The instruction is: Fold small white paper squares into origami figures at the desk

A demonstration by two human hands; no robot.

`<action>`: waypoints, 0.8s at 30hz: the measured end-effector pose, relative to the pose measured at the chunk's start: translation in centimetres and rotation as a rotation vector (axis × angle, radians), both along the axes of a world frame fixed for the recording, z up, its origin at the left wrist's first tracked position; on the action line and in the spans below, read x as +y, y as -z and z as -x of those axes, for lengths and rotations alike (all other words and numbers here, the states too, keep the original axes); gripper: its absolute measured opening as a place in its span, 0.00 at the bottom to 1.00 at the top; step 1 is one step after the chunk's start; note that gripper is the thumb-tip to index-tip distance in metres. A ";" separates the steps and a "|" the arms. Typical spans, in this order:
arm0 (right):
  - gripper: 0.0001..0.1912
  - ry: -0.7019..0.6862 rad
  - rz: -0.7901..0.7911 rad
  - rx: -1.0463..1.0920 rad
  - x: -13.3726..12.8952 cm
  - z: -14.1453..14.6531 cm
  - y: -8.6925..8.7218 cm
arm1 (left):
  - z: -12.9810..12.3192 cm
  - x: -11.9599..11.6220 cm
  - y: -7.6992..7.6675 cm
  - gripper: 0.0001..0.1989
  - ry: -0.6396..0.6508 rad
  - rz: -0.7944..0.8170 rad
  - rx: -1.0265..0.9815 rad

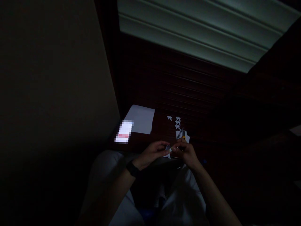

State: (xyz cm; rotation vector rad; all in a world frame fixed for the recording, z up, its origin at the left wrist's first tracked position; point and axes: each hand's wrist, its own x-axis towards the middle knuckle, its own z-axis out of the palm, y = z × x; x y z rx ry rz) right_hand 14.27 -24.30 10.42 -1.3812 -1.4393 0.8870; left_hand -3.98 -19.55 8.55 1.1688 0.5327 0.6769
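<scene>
My left hand (154,151), with a dark watch on its wrist, pinches a small piece of white paper (168,156) above my lap. My right hand (185,153) meets it from the other side, thumb and fingers closed on the same piece of paper. The fingers hide part of the paper, and its exact shape is too dark to make out. Just beyond my right hand lies a tool with a grey metal part and a yellow part (183,137), resting on a white paper scrap (187,138). It may be scissors or a cutter; I cannot tell.
Several small cut or folded white paper shapes (178,122) lie on the dark table (161,125), one (169,118) apart from the others. White sheets (142,117) lie at the left, with a bright, blurred-out phone-like screen (124,131) over their corner. A wall (58,78) stands left.
</scene>
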 end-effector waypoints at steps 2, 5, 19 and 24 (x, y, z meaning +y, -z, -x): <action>0.08 -0.012 -0.001 -0.002 0.1 -0.1 0.1 | 0.1 0.0 -0.1 0.21 0.001 0.010 -0.004; 0.09 -0.029 -0.007 0.018 0.1 -0.1 0.2 | 0.1 -0.1 -0.4 0.20 0.000 0.026 -0.018; 0.07 -0.088 -0.054 0.055 -0.3 -0.1 -0.5 | -0.5 0.3 -0.6 0.15 -0.119 -0.069 -0.028; 0.08 -0.065 -0.053 0.097 -0.4 0.1 -0.4 | -0.5 0.2 -0.6 0.13 -0.177 -0.146 -0.002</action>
